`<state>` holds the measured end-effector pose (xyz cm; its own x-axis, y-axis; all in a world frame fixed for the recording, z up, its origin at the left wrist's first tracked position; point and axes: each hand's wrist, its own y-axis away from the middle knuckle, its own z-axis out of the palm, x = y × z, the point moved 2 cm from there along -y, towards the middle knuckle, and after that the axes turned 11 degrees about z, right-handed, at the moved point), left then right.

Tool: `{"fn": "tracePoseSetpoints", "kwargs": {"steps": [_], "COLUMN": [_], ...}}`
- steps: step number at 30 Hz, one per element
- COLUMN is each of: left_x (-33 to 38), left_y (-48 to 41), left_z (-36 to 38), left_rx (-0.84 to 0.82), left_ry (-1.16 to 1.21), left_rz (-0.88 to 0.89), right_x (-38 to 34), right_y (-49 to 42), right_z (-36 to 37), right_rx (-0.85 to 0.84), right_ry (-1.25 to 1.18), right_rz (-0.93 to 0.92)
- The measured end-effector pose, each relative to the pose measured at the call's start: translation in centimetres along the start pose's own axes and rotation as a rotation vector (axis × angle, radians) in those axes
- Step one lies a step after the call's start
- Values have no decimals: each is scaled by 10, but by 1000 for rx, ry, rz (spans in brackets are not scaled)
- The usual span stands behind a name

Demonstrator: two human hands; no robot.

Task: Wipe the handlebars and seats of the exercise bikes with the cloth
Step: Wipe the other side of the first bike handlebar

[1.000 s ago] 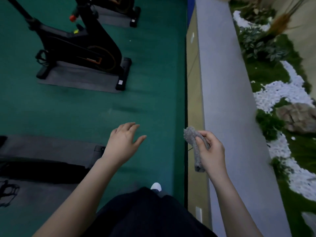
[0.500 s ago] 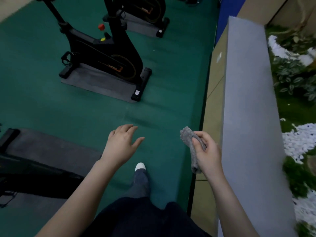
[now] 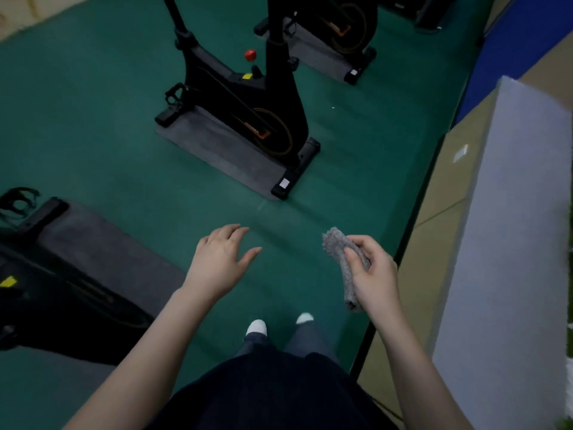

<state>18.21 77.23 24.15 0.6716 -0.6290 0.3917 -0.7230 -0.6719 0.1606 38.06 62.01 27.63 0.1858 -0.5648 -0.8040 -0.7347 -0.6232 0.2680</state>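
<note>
Several bikes [image 3: 242,113] on mats [image 3: 223,150] ahead; right hand [image 3: 375,274] grips cloth [image 3: 335,242], left hand [image 3: 217,262] relaxed.

There were three exercise bikes [image 3: 242,97] in plain sight, three grey mats [image 3: 217,147], one cloth [image 3: 336,242], two hands, the left hand [image 3: 221,262] and the right hand [image 3: 375,280], two white shoe tips [image 3: 256,327] and one red knob [image 3: 250,54].

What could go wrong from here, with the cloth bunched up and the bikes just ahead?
The right grip holds the cloth as a tight roll; it may wipe poorly or slip out. The bike has a stabiliser bar and mat jutting onto the floor ahead of your feet: a possible trip. The frame cuts off its upper part, so look up before reaching.
</note>
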Motion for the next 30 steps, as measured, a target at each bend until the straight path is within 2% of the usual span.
{"fn": "tracePoseSetpoints", "kwargs": {"steps": [10,19,25,30], "left_x": [-36,-17,-46,-87], "left_y": [-66,-153,-153,-154], "left_z": [-21,-50,-69,-80], "left_rx": [80,212,261,289], "left_ry": [27,50,65,91], "left_rz": [-345,-491,-665,-759], "right_x": [-65,-109,-153,-198], "right_y": [-137,-281,-316,-313], "right_z": [36,27,78,144], "right_rx": [-255,-375,-527,-650], "right_ry": [54,99,101,175], "right_rz": [-187,-243,-293,-428]}}
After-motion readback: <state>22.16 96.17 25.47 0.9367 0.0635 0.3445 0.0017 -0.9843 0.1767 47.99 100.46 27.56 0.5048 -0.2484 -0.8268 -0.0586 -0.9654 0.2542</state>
